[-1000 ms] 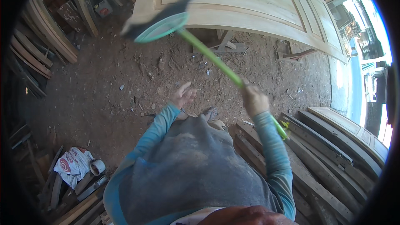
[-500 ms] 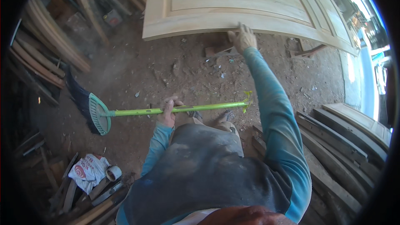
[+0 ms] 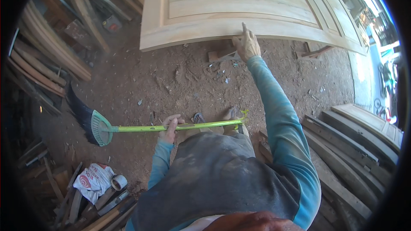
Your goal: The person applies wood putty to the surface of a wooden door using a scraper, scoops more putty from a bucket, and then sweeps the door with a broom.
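My left hand [image 3: 170,128] is closed around the lime-green handle of a broom [image 3: 141,128], which lies almost level across the front of my body. The broom's pale green head and dark bristles point left, and yellow-green shreds hang at the handle's right end. Ahead of me, my right hand [image 3: 248,46] is at the near edge of a pale wooden panel door [image 3: 192,28]. Its index finger stretches forward over the door's face, with the thumb out to the side; the other fingers partly overlap.
Wooden supports [image 3: 222,54] stand under the door on the dirt floor, among scattered chips. Long boards [image 3: 55,47] lean at the left. Stacked planks [image 3: 342,158] lie at the right. A white printed sack [image 3: 93,182] and a tape roll [image 3: 119,182] rest on scrap wood at lower left.
The broom has tilted slightly, its head lower and its handle's right end shifted left and down. My right hand has moved slightly left and nearer, its index finger now stretched out.
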A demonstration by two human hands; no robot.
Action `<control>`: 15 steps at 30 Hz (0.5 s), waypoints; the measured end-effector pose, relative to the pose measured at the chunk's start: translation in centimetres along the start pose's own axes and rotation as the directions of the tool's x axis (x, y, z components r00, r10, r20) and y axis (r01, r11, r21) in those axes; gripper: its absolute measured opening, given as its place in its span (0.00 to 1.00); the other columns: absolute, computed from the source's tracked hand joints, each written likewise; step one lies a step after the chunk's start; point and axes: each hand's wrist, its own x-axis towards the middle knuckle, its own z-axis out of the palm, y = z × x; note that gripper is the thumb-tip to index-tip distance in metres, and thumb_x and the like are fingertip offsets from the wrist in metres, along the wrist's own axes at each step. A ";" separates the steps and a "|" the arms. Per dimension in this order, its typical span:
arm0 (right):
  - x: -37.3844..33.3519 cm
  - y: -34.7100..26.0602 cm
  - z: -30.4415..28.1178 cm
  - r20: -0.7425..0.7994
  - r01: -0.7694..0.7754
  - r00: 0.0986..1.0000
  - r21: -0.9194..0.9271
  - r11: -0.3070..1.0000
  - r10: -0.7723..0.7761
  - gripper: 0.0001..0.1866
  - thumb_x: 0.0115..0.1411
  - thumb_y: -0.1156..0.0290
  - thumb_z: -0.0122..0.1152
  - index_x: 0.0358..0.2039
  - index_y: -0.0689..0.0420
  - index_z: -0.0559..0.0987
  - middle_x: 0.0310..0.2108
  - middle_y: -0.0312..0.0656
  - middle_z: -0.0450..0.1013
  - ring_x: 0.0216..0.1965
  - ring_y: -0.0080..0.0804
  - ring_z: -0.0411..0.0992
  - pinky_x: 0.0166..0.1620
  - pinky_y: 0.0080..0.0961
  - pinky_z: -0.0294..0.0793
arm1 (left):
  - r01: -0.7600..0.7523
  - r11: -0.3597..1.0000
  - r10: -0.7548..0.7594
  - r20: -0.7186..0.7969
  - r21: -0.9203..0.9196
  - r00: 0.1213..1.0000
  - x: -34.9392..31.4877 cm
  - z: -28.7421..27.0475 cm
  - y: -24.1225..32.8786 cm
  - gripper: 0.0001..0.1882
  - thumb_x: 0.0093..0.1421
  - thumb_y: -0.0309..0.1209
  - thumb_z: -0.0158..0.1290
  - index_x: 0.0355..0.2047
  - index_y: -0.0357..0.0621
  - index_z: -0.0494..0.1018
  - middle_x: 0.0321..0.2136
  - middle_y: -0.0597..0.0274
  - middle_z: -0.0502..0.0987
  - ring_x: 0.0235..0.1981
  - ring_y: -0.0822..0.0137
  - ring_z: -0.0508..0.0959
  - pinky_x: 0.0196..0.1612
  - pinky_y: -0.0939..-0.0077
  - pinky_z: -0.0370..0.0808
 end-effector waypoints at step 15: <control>3.0 6.2 -6.1 0.332 0.092 0.939 0.019 0.996 -0.093 0.38 0.61 0.50 0.63 0.67 0.55 0.65 0.67 0.53 0.62 0.68 0.50 0.60 0.66 0.48 0.64 | -0.032 0.982 -0.008 0.211 0.189 0.977 10.5 22.1 3.8 0.19 0.71 0.38 0.52 0.56 0.40 0.72 0.42 0.56 0.82 0.45 0.67 0.80 0.51 0.68 0.77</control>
